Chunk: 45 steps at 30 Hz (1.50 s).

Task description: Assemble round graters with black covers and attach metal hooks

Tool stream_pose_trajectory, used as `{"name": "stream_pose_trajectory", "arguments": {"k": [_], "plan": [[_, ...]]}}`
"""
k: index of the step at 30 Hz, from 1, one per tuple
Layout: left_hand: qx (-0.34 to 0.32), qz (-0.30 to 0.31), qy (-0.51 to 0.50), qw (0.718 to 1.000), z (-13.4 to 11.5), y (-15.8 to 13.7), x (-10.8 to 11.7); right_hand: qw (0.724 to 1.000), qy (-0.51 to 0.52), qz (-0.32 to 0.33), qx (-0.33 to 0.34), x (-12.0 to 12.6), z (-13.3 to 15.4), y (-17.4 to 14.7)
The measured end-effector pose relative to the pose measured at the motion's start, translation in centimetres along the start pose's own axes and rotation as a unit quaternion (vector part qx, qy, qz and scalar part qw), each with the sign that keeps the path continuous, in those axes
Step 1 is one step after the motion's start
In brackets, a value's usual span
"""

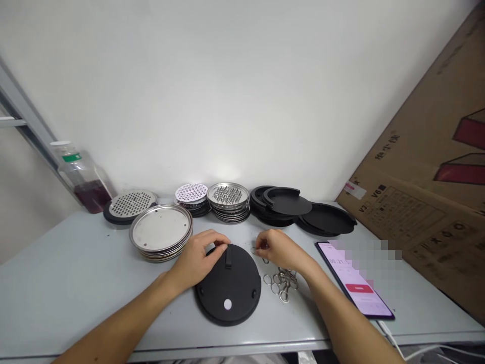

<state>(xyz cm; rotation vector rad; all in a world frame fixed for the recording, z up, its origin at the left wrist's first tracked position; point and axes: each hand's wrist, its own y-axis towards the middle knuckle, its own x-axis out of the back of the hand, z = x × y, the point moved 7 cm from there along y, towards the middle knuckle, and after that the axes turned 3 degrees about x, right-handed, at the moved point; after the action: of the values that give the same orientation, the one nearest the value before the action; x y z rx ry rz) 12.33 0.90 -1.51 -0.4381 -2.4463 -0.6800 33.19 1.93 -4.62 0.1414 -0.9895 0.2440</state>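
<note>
A black round disc [222, 288] with a white dot and small knobs lies flat near the table's front. My left hand [197, 258] is closed at its upper rim, thumb and fingertips pinching the end of a short black strap [228, 259] on the disc. Just right of the disc, my right hand [278, 247] is closed in a pinch, with a thin metal ring [253, 250] at its fingertips. Several loose metal rings [284, 296] lie in a heap below that hand. The fingers hide part of the ring.
Behind stand stacked metal plates [161, 228], perforated discs [132, 203], graters [228, 196] and black round covers [291, 202]. A phone [354, 280] with a cable lies at right, beside a large cardboard box [420, 202]. A bottle of dark liquid [81, 177] stands at far left.
</note>
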Motion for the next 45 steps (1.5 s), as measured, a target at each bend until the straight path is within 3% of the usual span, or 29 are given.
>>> {"name": "stream_pose_trajectory", "arguments": {"k": [7,14,22,28,36,41,43,45], "plan": [[0.012,0.005,-0.021,1.0,0.2,-0.1,0.0,1.0,-0.027,-0.008,-0.008,0.5,-0.4,0.0],[0.047,0.01,-0.045,0.998,0.7,0.1,0.0,0.999,-0.037,0.006,-0.013,-1.2,0.2,0.3],[0.052,0.016,-0.044,0.998,0.6,0.0,0.0,0.997,-0.068,0.038,-0.012,0.4,-0.3,-0.5],[0.045,0.016,-0.032,0.998,0.7,0.0,-0.1,0.993,-0.109,0.051,-0.002,-0.2,0.5,-1.1],[0.037,0.016,-0.026,0.999,0.5,0.0,-0.1,0.988,-0.148,0.023,-0.041,-1.3,1.7,-1.2],[0.045,0.013,-0.037,0.998,0.5,0.0,0.0,0.99,-0.126,-0.012,-0.055,0.1,1.6,-1.2],[0.055,0.013,-0.043,0.997,0.6,0.0,0.0,0.994,-0.081,-0.061,-0.049,1.1,1.6,-1.1],[0.065,0.013,-0.047,0.997,0.6,0.0,-0.1,0.993,0.034,-0.111,-0.03,1.7,1.9,-1.0]]}}
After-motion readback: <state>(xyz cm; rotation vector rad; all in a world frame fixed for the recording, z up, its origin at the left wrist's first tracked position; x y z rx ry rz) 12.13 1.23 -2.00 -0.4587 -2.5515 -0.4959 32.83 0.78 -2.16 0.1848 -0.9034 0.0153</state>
